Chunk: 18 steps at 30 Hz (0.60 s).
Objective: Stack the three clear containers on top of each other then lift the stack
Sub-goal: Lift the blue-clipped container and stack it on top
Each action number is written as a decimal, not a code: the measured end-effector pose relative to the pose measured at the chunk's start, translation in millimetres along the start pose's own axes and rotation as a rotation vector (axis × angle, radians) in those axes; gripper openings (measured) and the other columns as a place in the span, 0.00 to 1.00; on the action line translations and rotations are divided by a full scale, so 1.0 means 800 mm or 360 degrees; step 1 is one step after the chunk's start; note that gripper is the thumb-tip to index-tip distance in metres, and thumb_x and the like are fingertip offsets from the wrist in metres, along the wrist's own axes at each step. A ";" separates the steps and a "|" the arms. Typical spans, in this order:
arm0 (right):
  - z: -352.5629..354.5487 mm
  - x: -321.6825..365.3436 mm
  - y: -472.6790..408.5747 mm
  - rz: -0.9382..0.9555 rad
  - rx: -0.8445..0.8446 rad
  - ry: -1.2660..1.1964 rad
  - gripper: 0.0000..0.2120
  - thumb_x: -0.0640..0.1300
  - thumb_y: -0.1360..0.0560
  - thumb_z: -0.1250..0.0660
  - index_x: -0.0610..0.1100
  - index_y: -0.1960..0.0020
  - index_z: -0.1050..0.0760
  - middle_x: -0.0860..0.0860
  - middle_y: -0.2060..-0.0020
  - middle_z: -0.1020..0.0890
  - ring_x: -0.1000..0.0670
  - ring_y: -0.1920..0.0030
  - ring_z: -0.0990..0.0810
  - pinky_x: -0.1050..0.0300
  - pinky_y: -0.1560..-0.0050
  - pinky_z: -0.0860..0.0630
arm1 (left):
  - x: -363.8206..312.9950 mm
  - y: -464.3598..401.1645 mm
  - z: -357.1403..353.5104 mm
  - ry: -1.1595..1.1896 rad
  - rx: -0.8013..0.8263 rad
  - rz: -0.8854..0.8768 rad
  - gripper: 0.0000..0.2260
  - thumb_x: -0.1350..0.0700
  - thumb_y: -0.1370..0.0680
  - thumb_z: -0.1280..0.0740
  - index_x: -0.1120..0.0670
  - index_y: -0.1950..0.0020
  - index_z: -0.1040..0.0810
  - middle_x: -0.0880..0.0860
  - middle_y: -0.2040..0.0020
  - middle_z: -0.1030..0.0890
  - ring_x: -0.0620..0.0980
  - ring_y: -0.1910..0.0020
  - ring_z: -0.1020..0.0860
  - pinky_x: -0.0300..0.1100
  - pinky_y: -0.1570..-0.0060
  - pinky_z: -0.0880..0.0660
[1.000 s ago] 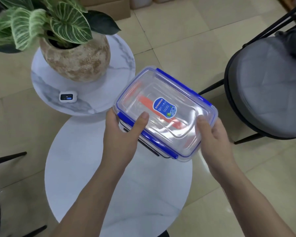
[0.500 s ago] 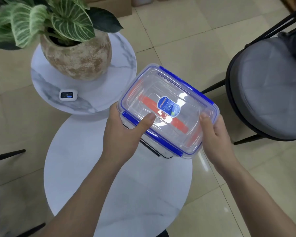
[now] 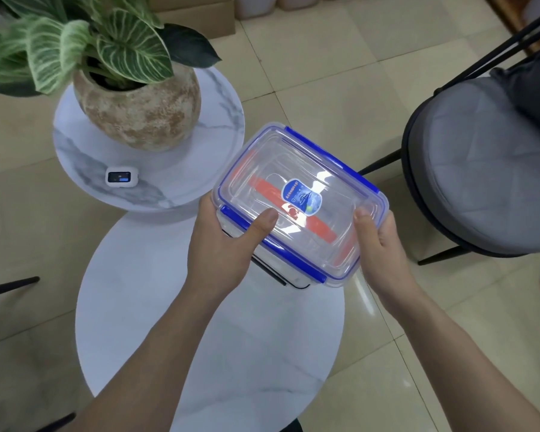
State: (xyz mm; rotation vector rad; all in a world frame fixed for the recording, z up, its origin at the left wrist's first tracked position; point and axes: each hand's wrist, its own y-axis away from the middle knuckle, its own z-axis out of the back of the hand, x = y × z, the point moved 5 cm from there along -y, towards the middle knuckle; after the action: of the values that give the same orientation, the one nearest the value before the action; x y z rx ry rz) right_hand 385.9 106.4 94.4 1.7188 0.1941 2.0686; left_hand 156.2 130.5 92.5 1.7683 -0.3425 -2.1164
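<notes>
White marble desk (image 3: 169, 338) lies below both hands. Left hand (image 3: 222, 244) and right hand (image 3: 384, 247) have their fingers closed on opposite ends of the stack of clear containers (image 3: 300, 204), blue-clipped lid uppermost. Beyond the fingers stands a potted plant (image 3: 138, 98).

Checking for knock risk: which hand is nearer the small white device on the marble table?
Left hand: just right of and below the small white device. The right hand is across the container stack.
</notes>
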 end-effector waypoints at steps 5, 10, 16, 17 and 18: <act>-0.001 0.001 0.001 0.0013 0.0055 -0.0050 0.18 0.49 0.16 0.42 0.47 0.27 0.36 0.57 0.46 0.18 0.56 0.47 0.14 0.60 0.53 0.16 | 0.003 0.001 -0.001 0.0041 0.0009 -0.0018 0.27 0.47 0.28 0.25 0.45 0.32 0.32 0.36 0.48 0.23 0.20 0.54 0.24 0.21 0.67 0.27; -0.003 0.005 0.000 0.0060 0.0074 -0.0049 0.09 0.47 0.15 0.44 0.55 0.37 0.32 0.64 0.52 0.16 0.57 0.48 0.14 0.60 0.51 0.16 | 0.007 0.003 -0.002 0.0072 -0.0006 -0.0044 0.29 0.48 0.27 0.25 0.50 0.29 0.30 0.37 0.46 0.22 0.20 0.53 0.24 0.19 0.64 0.28; -0.008 0.010 0.004 0.0091 0.0054 -0.0045 0.10 0.46 0.15 0.46 0.58 0.43 0.29 0.66 0.56 0.14 0.58 0.51 0.14 0.62 0.54 0.17 | 0.009 0.005 -0.009 0.0205 -0.0043 -0.0007 0.29 0.50 0.27 0.25 0.52 0.28 0.31 0.40 0.45 0.22 0.20 0.56 0.24 0.19 0.65 0.28; -0.008 0.011 0.004 0.0102 0.0048 -0.0071 0.10 0.46 0.15 0.46 0.58 0.43 0.28 0.64 0.55 0.14 0.57 0.50 0.14 0.61 0.53 0.17 | 0.009 0.003 -0.010 0.0224 -0.0051 -0.0004 0.30 0.49 0.27 0.25 0.52 0.28 0.31 0.43 0.41 0.22 0.20 0.56 0.24 0.19 0.65 0.28; -0.009 0.009 0.006 0.0101 0.0033 -0.0105 0.09 0.47 0.15 0.46 0.57 0.41 0.28 0.63 0.54 0.14 0.56 0.49 0.13 0.60 0.52 0.17 | 0.010 0.004 -0.010 0.0229 -0.0051 -0.0002 0.31 0.46 0.29 0.25 0.52 0.28 0.31 0.46 0.37 0.23 0.20 0.55 0.24 0.19 0.65 0.29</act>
State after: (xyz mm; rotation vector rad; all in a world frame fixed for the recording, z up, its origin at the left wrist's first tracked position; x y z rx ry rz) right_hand 376.8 106.3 101.2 1.8249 0.1431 2.0578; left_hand 163.5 124.8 85.2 1.8897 -0.2675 -1.9706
